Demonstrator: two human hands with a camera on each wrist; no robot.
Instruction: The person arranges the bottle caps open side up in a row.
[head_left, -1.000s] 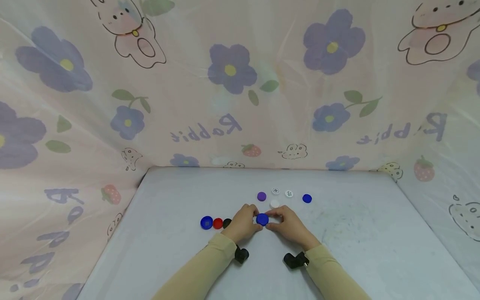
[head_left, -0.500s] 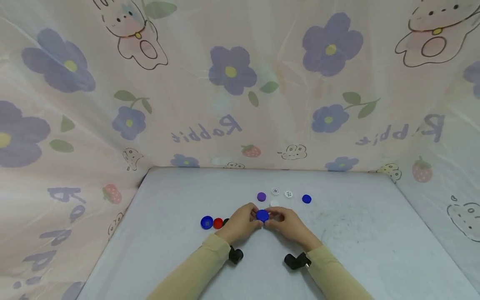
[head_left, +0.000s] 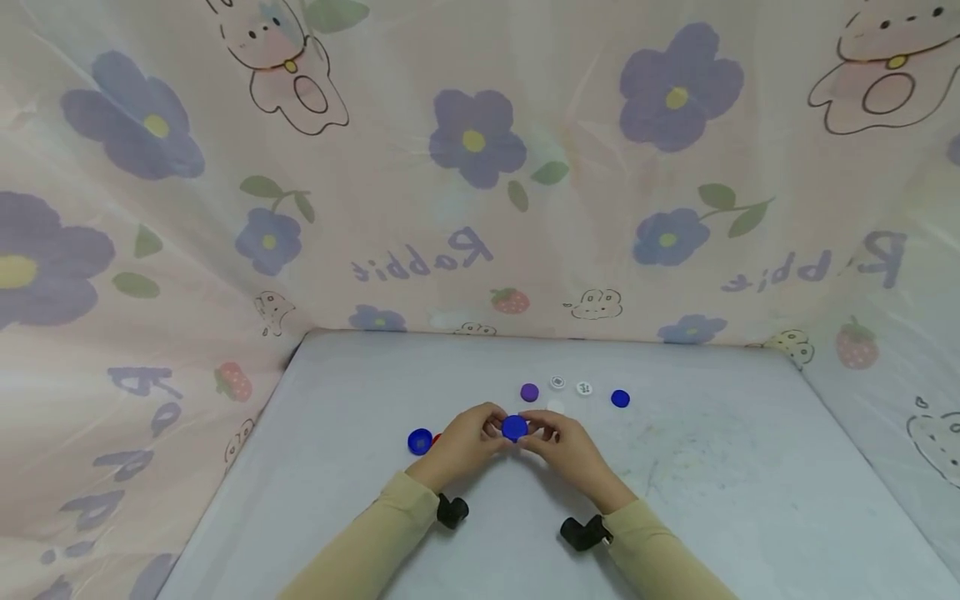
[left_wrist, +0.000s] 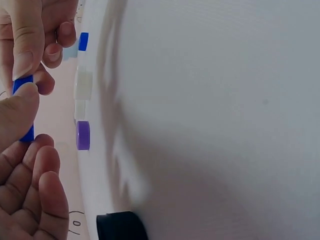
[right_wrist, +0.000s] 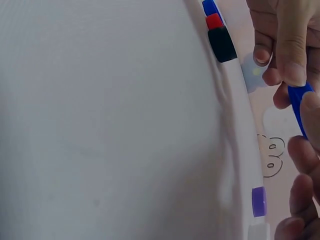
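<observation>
A round blue bottle cap [head_left: 514, 427] is pinched between both hands, held above the white table. My left hand [head_left: 463, 446] grips its left side, and my right hand [head_left: 566, 446] grips the right side, thumbs at the near edge. Seen edge-on in the left wrist view, the same blue cap [left_wrist: 28, 131] has fingertips of both hands on it. Beside the left hand, a wider blue cap [head_left: 420, 442] lies on the table, with a red cap [right_wrist: 214, 21] and a black cap [right_wrist: 222, 44] in line, partly or wholly hidden from the head view.
Beyond the hands lie a purple cap [head_left: 529, 392], two white caps with printed marks, one of them a white cap [head_left: 584, 388], and another blue cap [head_left: 620, 398]. A plain white cap [head_left: 555, 407] sits just behind the right hand. A patterned curtain [head_left: 480, 208] walls the table [head_left: 360, 383].
Both hands have shifted left with the blue cap and lifted it slightly. The left hand now covers the black cap and most of the red one in the head view.
</observation>
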